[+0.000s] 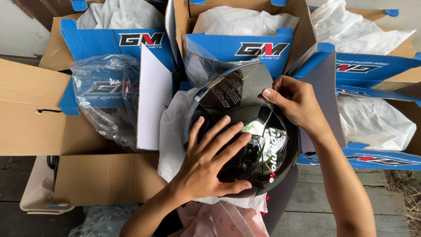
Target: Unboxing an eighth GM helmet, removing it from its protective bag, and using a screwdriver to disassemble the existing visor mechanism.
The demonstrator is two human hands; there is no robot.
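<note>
Glossy black helmet (263, 153), its smoky dark visor (237, 94) mirror-bright. Around the helmet: white wrapping cloth (173, 131), blue-and-brown cardboard boxes (258, 48), clear grey plastic bag (103, 96) left of it, pink patterned fabric (219, 219) below.

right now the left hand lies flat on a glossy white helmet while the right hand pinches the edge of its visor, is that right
Not quite: the helmet is glossy black, not white, as the head view shows. The rest holds: the left hand lies flat on its shell, and the right hand pinches the edge of the visor.
</note>
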